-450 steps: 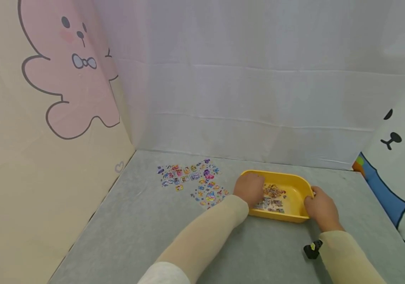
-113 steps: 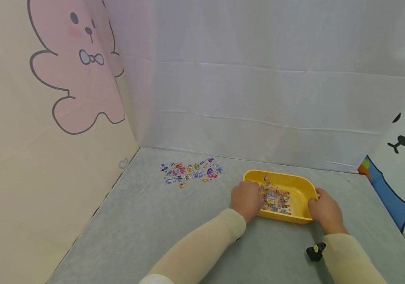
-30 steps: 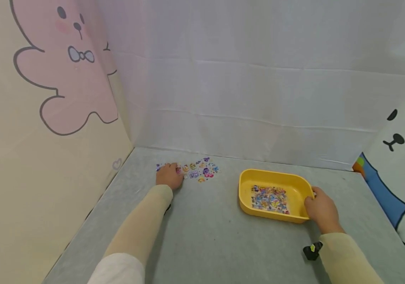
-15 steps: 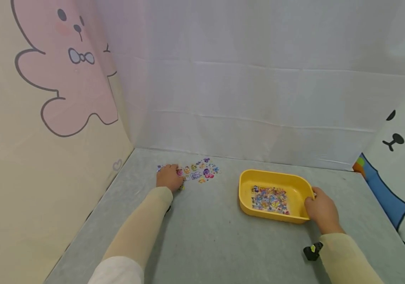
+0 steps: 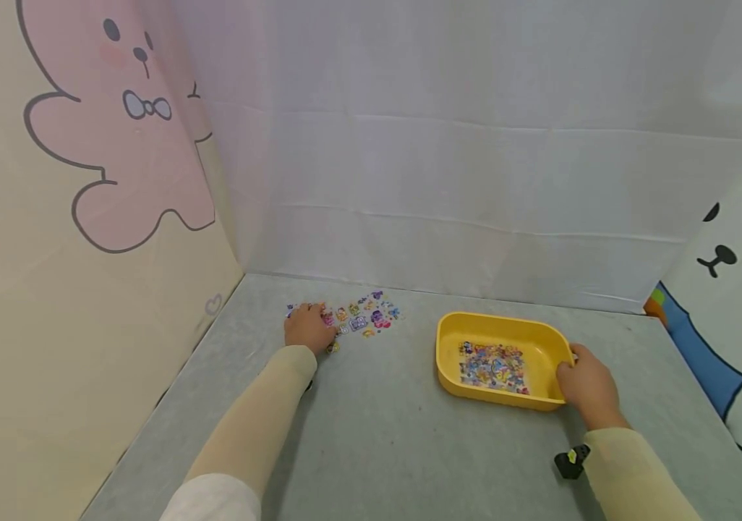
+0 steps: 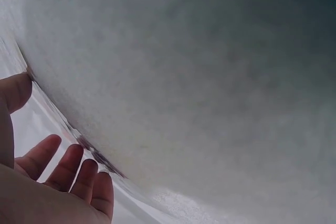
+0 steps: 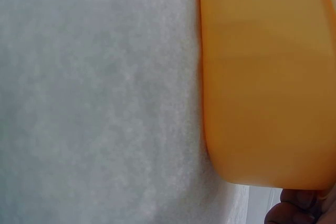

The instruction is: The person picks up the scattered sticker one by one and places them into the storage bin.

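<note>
Stretching left to right lengthwise, the yellow tray is held by the right hand, left hand wide on stickers.

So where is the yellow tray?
In the head view, the yellow tray is right of centre on the table, the right hand gripping its right end.

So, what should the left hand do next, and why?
Perhaps the left hand should pinch the loose stickers it partly covers and lift them: they lie on the table, while more stickers sit in the yellow tray that the right hand grips.
</note>
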Motion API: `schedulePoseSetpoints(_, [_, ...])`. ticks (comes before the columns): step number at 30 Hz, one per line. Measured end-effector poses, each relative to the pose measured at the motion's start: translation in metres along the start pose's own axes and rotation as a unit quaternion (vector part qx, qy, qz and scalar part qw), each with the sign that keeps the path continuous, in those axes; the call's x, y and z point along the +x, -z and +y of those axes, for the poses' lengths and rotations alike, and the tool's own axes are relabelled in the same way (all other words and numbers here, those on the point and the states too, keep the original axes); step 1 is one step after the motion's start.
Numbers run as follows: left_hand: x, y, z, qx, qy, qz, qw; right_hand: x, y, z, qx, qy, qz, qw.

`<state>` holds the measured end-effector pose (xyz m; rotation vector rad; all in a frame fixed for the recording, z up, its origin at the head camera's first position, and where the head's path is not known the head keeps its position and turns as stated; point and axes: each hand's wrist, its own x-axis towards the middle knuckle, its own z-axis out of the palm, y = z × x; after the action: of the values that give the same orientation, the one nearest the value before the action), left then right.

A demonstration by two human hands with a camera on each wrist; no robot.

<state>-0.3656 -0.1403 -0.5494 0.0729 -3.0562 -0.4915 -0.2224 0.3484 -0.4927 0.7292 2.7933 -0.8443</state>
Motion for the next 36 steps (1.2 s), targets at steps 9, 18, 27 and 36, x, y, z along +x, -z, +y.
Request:
schedulePoseSetpoints(9, [-0.003,0.004,0.004,0.004,0.008,-0.007,0.9999,-0.002,-0.002,0.000,-0.002,0.001,0.006,1.0000])
schedulePoseSetpoints(18, [-0.002,0.006,0.005,-0.006,0.018,-0.009,0.9998,-0.003,-0.001,-0.002,0.005,-0.007,0.004,1.0000])
schedulePoseSetpoints(27, [0.001,0.004,0.003,-0.031,0.009,-0.001,0.9995,-0.004,0.001,-0.003,0.006,-0.006,0.000,1.0000])
schedulePoseSetpoints(36, [-0.003,0.009,0.010,-0.079,0.023,-0.008,0.9966,-0.002,0.000,-0.002,0.005,-0.005,-0.003,1.0000])
